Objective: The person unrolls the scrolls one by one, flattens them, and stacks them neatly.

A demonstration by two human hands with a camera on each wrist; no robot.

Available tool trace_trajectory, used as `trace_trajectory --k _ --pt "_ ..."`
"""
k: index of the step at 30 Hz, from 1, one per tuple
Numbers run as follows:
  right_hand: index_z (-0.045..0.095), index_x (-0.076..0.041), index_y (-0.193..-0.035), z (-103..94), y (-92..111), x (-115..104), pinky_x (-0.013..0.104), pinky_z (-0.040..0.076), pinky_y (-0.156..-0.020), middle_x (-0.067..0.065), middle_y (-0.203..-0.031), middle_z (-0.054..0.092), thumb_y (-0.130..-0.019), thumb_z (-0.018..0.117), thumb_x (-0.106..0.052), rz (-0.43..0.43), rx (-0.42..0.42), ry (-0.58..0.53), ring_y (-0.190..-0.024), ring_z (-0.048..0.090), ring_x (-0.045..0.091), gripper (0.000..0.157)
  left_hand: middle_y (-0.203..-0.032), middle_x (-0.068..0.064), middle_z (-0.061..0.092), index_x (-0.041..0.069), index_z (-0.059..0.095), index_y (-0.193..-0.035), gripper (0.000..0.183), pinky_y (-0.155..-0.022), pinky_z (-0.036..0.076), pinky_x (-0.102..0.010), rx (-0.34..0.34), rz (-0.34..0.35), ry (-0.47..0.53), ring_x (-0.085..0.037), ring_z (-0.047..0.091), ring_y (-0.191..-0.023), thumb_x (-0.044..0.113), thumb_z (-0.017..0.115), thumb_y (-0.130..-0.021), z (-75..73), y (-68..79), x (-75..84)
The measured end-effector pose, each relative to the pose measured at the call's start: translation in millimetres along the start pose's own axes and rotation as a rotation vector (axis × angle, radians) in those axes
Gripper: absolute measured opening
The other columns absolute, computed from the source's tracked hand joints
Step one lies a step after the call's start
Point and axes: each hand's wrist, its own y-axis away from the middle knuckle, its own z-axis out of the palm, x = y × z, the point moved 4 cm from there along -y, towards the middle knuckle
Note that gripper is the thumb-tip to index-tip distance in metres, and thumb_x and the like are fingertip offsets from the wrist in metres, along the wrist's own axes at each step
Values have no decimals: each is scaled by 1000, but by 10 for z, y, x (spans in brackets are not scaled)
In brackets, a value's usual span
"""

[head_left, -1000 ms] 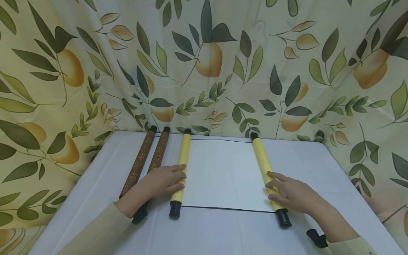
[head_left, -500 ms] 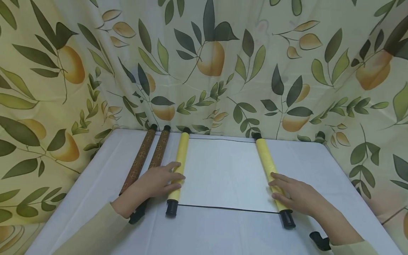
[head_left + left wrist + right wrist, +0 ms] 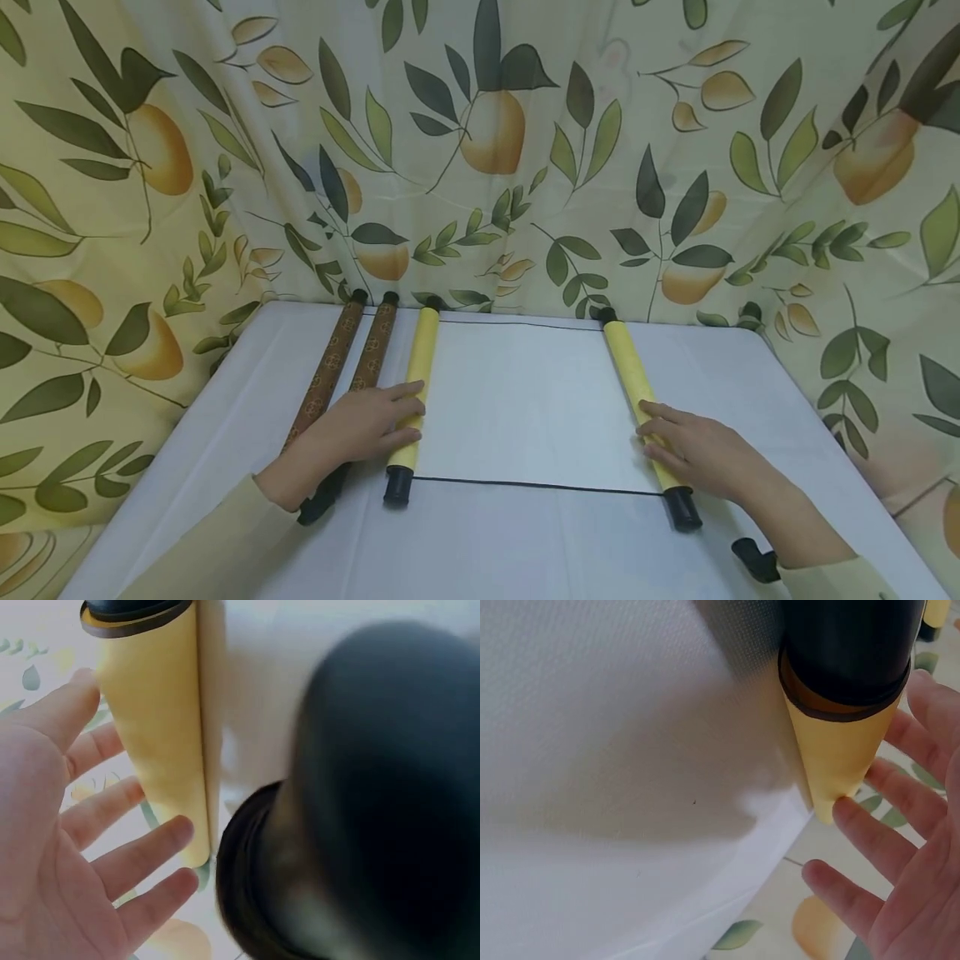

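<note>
Your left hand (image 3: 367, 427) lies across the left yellow roll (image 3: 423, 350) with its fingers spread and fairly straight, touching the roll rather than wrapped round it. Your right hand (image 3: 693, 450) is much the same on the right yellow roll (image 3: 628, 358): fingers apart and loosely extended, tips against the yellow surface, nothing clasped. Both wrist views show the palms turned toward the rolls and the fingers well separated.

Between the two rolls you have a white sheet (image 3: 536, 404) stretched out flat on the table (image 3: 487, 550), with a thin dark line along its near edge and another along its far edge. Each yellow roll ends in black knobs; the near ones, the left knob (image 3: 398, 486) and the right knob (image 3: 682, 508), point toward you, and the far ones reach the back of the table.

To the left of the sheet lie two patterned brown rolls, the outer brown roll (image 3: 330, 358) and the inner brown roll (image 3: 373, 346), side by side (your left hand and forearm cover part of them). Just beside your right wrist sits a black piece (image 3: 754, 560), partly hidden by your arm. Behind the table hangs a cloth (image 3: 525, 208) printed with leaves and orange fruit.
</note>
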Motion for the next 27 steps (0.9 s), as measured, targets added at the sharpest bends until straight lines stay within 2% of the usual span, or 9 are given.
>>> trace_trajectory --k 3,10,16,21,24,27 --pt "67 -26 -110 3 9 27 55 42 -86 8 -138 44 -86 60 -43 21 -11 16 -115 50 36 31 -136 -6 47 24 60 -117 36 -66 50 -34 -8 -20 -11 -19 64 -80 46 54 -89 -4 -3 -22" --pt "69 -26 -106 27 45 85 54 42 -87 8 -138 43 -84 61 -45 30 6 34 -117 48 35 30 -135 -8 47 30 62 -119 35 -70 51 -38 -41 -47 -26 -24 62 -96 47 54 -89 -10 6 -42" --pt "67 -25 -109 10 61 135 56 42 -84 9 -138 44 -83 61 -46 58 -4 54 -114 50 37 34 -136 -5 47 29 64 -113 33 -68 51 -37 -19 -42 -41 -23 61 -99 48 53 -89 -3 30 -72" --pt "67 -25 -111 -20 82 166 57 43 -81 12 -135 45 -84 61 -47 70 -5 60 -110 52 39 35 -136 -4 47 23 65 -110 32 -80 49 -38 12 -10 -26 -22 54 -113 45 56 -88 -20 53 -75" --pt "67 -25 -111 -18 96 196 57 43 -81 12 -136 44 -84 60 -47 67 0 59 -111 51 39 36 -132 -6 50 20 66 -108 32 -84 48 -38 21 -8 -22 -22 53 -113 43 58 -87 -31 55 -80" --pt "66 -21 -113 -25 103 201 57 41 -86 11 -137 44 -85 61 -44 70 12 52 -117 47 38 36 -130 -8 52 19 65 -107 31 -83 48 -39 23 -17 -20 -24 55 -110 42 59 -87 -42 51 -91"
